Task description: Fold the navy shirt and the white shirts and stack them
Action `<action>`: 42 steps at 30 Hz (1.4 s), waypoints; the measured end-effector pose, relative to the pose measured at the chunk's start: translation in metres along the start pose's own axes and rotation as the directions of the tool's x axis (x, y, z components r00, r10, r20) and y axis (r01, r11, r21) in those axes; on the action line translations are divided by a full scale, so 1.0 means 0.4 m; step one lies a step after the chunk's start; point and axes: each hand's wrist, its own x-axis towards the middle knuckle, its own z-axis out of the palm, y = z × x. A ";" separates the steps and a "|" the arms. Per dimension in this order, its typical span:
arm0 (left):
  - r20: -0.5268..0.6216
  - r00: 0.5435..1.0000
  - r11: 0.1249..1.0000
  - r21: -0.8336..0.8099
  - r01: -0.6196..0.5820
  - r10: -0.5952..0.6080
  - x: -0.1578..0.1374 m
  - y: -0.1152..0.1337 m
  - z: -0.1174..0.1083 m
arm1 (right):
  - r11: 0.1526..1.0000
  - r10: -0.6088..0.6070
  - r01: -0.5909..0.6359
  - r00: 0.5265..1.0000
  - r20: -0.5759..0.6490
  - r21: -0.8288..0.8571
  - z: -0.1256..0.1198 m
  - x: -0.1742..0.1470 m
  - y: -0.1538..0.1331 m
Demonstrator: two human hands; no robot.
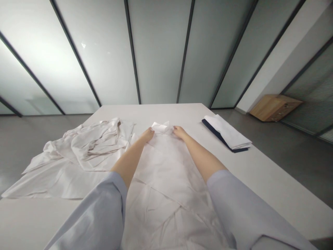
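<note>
A white collared garment, which looks like a shirt or lab coat (166, 166), lies lengthwise in front of me with its collar at the far end. My left hand (148, 134) pinches the left side of the collar. On the collar's right side, my right hand (179, 132) grips the cloth near the shoulder. Creases cross the lower part of the garment, which runs out of view toward me. My forearms partly cover its side edges.
On the left of the white table (182, 110) lies a loose heap of white garments (78, 152). Folded white cloth (227, 130) rests on a dark navy piece (215, 133) at the right. Beyond stand a wooden cabinet (270, 106) and frosted glass panels (158, 52).
</note>
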 end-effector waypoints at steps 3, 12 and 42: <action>0.008 0.998 0.995 -0.073 0.064 -0.064 0.016 -0.005 0.011 | 1.000 0.015 -0.015 1.000 0.013 -0.010 0.020 0.013 0.001; 0.049 0.998 0.979 -0.197 0.053 -0.045 -0.010 0.002 -0.019 | 0.990 0.086 -0.083 0.996 0.017 -0.114 0.011 0.012 -0.012; 0.211 0.957 0.857 0.436 -0.275 0.200 -0.128 0.009 0.041 | 0.833 -0.292 0.363 0.930 0.225 -0.417 0.026 -0.132 0.039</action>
